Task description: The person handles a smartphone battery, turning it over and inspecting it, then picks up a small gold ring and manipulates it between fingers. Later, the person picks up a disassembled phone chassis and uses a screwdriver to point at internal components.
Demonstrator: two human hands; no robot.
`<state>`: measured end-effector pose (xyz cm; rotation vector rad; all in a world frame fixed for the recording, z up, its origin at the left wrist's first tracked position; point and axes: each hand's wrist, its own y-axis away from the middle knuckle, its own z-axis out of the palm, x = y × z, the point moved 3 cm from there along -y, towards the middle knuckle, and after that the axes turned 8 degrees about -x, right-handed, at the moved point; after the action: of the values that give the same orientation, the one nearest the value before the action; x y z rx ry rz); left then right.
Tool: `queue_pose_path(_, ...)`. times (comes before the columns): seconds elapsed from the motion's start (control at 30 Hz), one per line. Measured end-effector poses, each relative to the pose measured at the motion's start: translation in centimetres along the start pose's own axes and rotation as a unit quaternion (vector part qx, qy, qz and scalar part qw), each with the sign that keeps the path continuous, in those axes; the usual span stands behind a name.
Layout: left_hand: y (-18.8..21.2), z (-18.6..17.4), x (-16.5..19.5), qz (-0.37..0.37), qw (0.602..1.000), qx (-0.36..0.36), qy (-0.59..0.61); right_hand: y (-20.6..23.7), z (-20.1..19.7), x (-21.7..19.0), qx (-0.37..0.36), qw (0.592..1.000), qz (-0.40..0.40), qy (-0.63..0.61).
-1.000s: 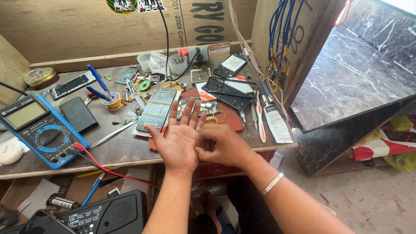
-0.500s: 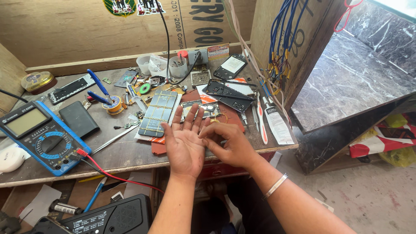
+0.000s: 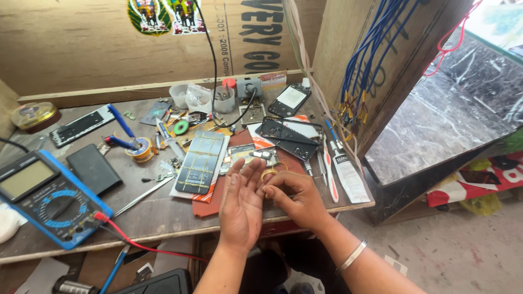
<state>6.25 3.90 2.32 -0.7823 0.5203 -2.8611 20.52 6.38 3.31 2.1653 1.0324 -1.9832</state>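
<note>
My left hand [image 3: 239,206] is held up flat over the front edge of the wooden workbench [image 3: 158,218], fingers together and pointing away. My right hand [image 3: 298,198] lies beside it, its curled fingertips pressed against the left hand's palm and fingers. Whether something small sits between them is hidden. A silver bangle [image 3: 351,256] circles the right wrist. Just beyond the fingertips lie a small yellow ring [image 3: 268,173] and a phone circuit board [image 3: 250,155]. An opened phone with gold strips [image 3: 201,162] rests to the left of both hands.
A blue multimeter [image 3: 49,198] with a red lead [image 3: 128,240] sits at the left. Tweezers [image 3: 144,196], a black slab [image 3: 93,169], a solder spool [image 3: 143,149], plastic cups [image 3: 199,98], a black phone frame [image 3: 289,136], a glue tube [image 3: 348,175] and hanging blue wires [image 3: 365,71] crowd the bench.
Both hands have shifted slightly forward and right over the bench edge. The right hand's fingers have stayed against the left palm, moving a little along it.
</note>
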Motion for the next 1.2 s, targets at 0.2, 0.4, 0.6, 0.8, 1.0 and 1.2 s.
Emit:
queue_pose_path(0.2, 0.4, -0.5, 0.0, -0.014, 0.999, 0.030, 0.019, 0.6, -0.1, 0.8, 0.014, 1.000, 0.006, -0.017)
queue_pose_path(0.4, 0.1, -0.4, -0.2, -0.006, 1.000, 0.012, -0.004, 0.4, -0.7, 0.5, 0.114, 0.986, 0.038, -0.117)
queue_pose_path(0.6, 0.4, -0.2, 0.0, -0.022, 1.000, -0.011, 0.015, -2.2, -6.1, -3.8, 0.069, 0.907, -0.072, 0.409)
queue_pose_path(0.8, 0.4, 0.0, -0.1, -0.030, 0.999, 0.001, 0.012, -6.3, -8.6, -3.7, -0.043, 0.896, 0.029, 0.441)
queue_pose_path(1.0, 0.4, 0.1, 0.0, -0.027, 0.999, -0.010, 0.018, -8.7, -9.6, -1.7, -0.062, 0.892, 0.071, 0.443)
queue_pose_path(1.2, 0.4, 0.1, 0.0, -0.029, 0.999, -0.002, 0.013, -9.7, -10.1, 0.1, -0.062, 0.853, 0.162, 0.492)
